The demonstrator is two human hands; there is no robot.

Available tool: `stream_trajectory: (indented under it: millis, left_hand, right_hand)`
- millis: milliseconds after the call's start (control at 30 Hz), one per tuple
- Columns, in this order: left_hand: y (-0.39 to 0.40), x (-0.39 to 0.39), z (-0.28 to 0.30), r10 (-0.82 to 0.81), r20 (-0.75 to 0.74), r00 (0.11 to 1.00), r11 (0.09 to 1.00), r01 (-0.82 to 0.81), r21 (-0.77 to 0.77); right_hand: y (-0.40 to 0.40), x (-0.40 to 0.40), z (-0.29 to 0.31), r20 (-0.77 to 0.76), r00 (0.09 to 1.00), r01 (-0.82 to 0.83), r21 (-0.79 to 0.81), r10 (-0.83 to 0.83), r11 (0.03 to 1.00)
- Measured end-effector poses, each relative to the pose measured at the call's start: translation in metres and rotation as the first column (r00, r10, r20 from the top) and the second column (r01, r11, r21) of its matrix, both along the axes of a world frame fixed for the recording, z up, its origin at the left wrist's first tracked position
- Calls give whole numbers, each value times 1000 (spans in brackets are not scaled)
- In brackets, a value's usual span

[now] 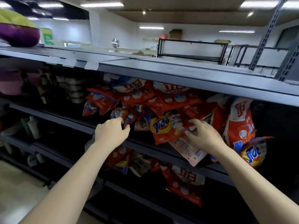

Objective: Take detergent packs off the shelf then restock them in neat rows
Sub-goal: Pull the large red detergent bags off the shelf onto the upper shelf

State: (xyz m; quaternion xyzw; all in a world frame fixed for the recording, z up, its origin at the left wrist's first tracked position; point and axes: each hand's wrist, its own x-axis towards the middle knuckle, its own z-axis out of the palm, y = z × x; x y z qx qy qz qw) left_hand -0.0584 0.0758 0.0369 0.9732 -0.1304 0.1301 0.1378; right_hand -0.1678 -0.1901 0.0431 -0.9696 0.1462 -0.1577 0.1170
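Orange packs (145,101): jumbled heap on middle shelf (77,122)
left hand (111,132): fingers pinch a small pack's edge
right hand (204,135): fingers apart, touching Tide pack (166,128)

Two bare forearms — no sleeves, no gloves — ending in unadorned hands (111,131).

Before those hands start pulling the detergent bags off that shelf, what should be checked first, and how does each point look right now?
1. Left hand has a pack: cannot tell, fingers curl at a small pack's edge.
2. Right hand has a grip: not ok, fingers only touch the Tide pack.
3. Packs in neat rows: not ok, a jumbled heap.
4. Nothing about to fall: not ok, the hanging pack and pink pack overhang the shelf edge.
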Motion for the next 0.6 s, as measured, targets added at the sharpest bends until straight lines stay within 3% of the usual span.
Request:
stream_trajectory:
  millis: [233,433,600]
  left_hand:
    - [-8,88,-7,-28,-180,983,970,-16,-241]
    - [-21,148,-17,-123,-221,967,864,-5,-504]
    - [-42,198,-26,-185,-286,940,849,7,-528]
  right_hand:
    - [-15,66,4,-42,997,71,167,-65,983]
    - [-33,111,10,53,986,158,45,-160,986]
    - [-52,144,17,81,979,182,45,-186,982]
